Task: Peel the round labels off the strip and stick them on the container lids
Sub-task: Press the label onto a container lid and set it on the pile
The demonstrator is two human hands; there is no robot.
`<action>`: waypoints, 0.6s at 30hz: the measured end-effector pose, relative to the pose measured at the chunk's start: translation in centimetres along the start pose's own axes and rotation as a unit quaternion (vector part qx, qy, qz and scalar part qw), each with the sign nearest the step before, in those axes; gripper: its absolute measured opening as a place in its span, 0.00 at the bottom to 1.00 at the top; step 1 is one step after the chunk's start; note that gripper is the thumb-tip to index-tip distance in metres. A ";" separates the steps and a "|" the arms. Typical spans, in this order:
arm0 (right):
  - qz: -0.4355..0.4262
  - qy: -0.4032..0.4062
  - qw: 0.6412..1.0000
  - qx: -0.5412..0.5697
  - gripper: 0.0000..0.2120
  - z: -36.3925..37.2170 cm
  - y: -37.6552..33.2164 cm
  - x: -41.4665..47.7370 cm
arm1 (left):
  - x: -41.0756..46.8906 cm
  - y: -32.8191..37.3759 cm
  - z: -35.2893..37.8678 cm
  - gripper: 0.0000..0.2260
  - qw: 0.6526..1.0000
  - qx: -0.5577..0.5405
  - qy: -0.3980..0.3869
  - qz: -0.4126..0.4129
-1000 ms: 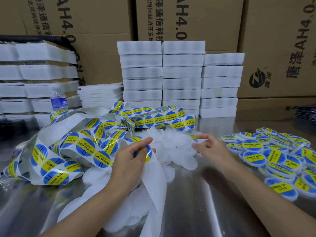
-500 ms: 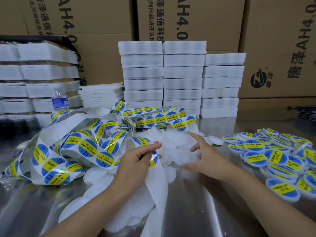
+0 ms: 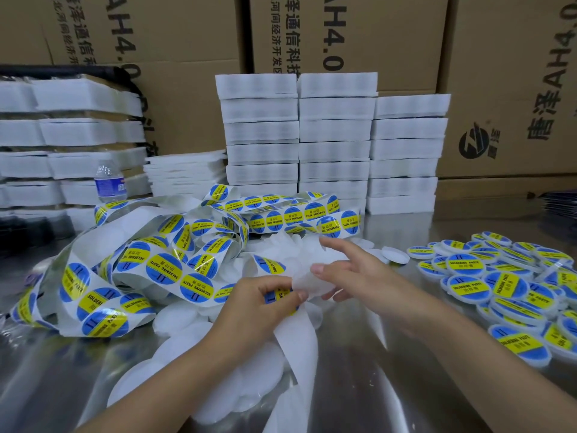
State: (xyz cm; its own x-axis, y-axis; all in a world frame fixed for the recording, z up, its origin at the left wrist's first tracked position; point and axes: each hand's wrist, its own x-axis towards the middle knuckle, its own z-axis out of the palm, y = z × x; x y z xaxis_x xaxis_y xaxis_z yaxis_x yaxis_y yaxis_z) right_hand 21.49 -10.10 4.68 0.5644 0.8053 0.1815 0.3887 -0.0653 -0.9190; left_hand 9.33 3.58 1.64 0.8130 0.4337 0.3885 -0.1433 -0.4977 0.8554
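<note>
Left hand (image 3: 256,303) fingers pinch a label (image 3: 278,297); at its 3 o'clock, right hand (image 3: 362,276) fingers grip a blank lid (image 3: 307,285).

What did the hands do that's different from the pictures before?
The right hand reached into the blank lids, took hold of one white lid and brought it back to the left hand. The left hand kept pinching its round label. The label strip and the labelled lids on the right stayed put.
</note>
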 end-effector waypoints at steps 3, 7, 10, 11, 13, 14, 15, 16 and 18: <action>-0.007 0.071 0.996 0.049 0.20 -0.1 -0.2 0.3 | 0.2 -0.2 0.0 0.10 0.999 0.000 0.021 -0.031; 0.008 0.123 0.968 0.218 0.16 -1.0 -0.8 0.5 | 0.3 -0.2 -0.1 0.10 0.996 -0.016 0.017 -0.081; 0.025 0.097 0.942 0.320 0.24 -1.5 -1.3 0.3 | 0.4 -0.4 -0.2 0.11 0.993 -0.035 0.018 -0.116; 0.036 0.085 0.939 0.331 0.27 -1.6 -1.4 0.3 | 0.4 -0.4 -0.2 0.12 0.992 -0.040 0.019 -0.122; 0.057 0.062 0.944 0.319 0.30 -1.5 -1.3 0.4 | 0.4 -0.3 -0.1 0.11 0.991 -0.051 0.017 -0.126; 0.066 0.053 0.949 0.305 0.31 -1.3 -1.2 0.4 | 0.4 -0.3 -0.1 0.11 0.990 -0.056 0.016 -0.127; 0.075 0.047 0.952 0.292 0.31 -1.2 -1.0 0.5 | 0.4 -0.4 -0.1 0.10 0.990 -0.057 0.016 -0.128; 0.081 0.044 0.955 0.283 0.32 -1.1 -1.0 0.6 | 0.4 -0.4 -0.1 0.11 0.990 -0.054 0.016 -0.128; 0.088 0.042 0.957 0.273 0.32 -0.8 -0.8 0.7 | 0.4 -0.4 -0.1 0.13 0.991 -0.047 0.016 -0.128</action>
State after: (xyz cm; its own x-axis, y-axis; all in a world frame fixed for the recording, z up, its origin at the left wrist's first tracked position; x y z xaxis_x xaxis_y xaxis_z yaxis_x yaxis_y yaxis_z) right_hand 22.20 -9.99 5.80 0.6520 0.7581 0.0128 -0.1432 0.1397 -0.9798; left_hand 9.65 4.07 1.52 0.8120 0.5599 0.1647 0.0117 -0.2978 0.9546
